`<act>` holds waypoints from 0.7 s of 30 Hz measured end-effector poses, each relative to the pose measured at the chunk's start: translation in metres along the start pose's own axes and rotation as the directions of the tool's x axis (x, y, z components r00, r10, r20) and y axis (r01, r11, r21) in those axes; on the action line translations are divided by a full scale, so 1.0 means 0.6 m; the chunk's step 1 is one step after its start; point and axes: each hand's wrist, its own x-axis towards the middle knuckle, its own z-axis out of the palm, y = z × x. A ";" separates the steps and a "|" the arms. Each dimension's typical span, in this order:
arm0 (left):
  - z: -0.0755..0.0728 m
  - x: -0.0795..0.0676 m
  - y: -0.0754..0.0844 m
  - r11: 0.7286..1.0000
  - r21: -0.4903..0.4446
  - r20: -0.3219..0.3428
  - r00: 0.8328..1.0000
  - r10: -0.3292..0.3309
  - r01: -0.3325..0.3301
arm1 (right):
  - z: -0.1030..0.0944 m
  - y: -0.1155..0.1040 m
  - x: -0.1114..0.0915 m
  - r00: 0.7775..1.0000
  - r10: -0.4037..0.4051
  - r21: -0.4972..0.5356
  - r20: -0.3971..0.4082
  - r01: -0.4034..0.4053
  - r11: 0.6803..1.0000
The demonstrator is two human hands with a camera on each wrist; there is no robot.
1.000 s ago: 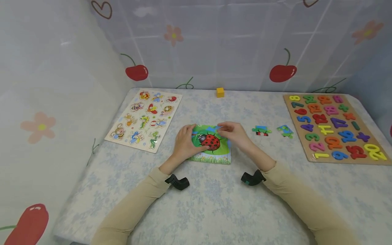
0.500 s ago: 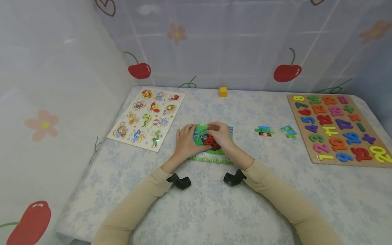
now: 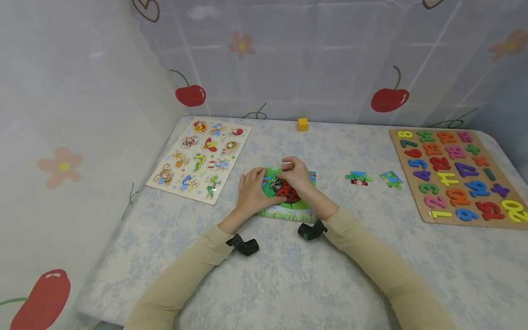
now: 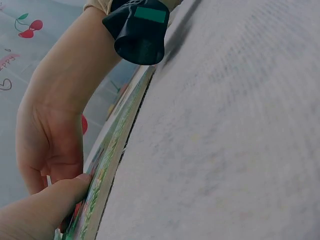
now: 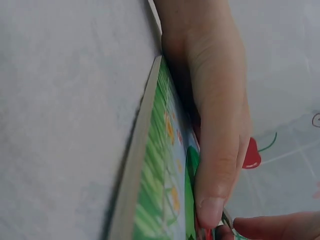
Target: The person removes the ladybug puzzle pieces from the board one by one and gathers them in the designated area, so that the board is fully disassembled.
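A square ladybug jigsaw puzzle board [image 3: 288, 214] lies flat on the table in the head view. My left hand [image 3: 251, 195] grips its left side, the thumb laid across the picture and the fingers at the far left edge. Over the ladybug's head, my right hand [image 3: 298, 178] bends thumb and index finger together. In the right wrist view a thin puzzle piece edge [image 5: 227, 220] shows by the right thumb tip; the rest of it is hidden. Two loose puzzle pieces, one with a red patch [image 3: 359, 178] and a blue-green one [image 3: 391, 179], lie right of the board.
An insect peg puzzle [image 3: 198, 160] lies at the back left. A number board [image 3: 418, 213] with coloured digits takes up the right side. A small yellow cube [image 3: 303, 124] sits by the back wall, on the floral tablecloth [image 3: 264, 293].
My right hand has moved left, from the board's far right corner to over the ladybug's head. The left hand has kept its place on the board.
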 end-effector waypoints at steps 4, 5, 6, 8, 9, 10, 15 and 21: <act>-0.001 0.000 0.000 1.000 0.008 0.005 1.000 0.005 -0.005 | -0.002 0.003 0.009 1.000 -0.027 -0.042 0.017 0.027 0.999; 0.000 0.000 0.000 1.000 0.011 0.006 1.000 0.005 -0.005 | -0.004 0.004 0.011 0.999 -0.029 -0.042 0.018 0.030 0.999; 0.001 0.001 0.000 1.000 0.014 0.006 1.000 0.004 -0.004 | -0.005 0.004 0.012 0.999 -0.028 -0.036 0.015 0.028 0.999; 0.001 0.002 0.001 1.000 0.017 0.009 1.000 0.003 -0.003 | -0.013 0.003 0.011 1.000 -0.026 -0.018 0.002 0.026 0.999; 0.001 0.003 0.002 1.000 0.018 0.010 1.000 0.003 -0.003 | -0.019 0.004 0.010 1.000 -0.027 -0.008 -0.005 0.027 1.000; 0.001 0.003 0.003 1.000 0.014 0.013 1.000 0.003 -0.003 | -0.027 0.004 0.009 1.000 -0.028 0.001 -0.015 0.028 1.000; -0.002 0.004 0.006 1.000 0.004 0.024 1.000 -0.002 0.002 | -0.088 0.019 -0.002 0.998 -0.043 0.015 -0.055 0.044 0.999; -0.005 -0.002 0.005 1.000 0.004 0.026 1.000 -0.004 0.004 | -0.165 0.044 -0.018 0.989 -0.053 -0.016 -0.135 0.051 0.999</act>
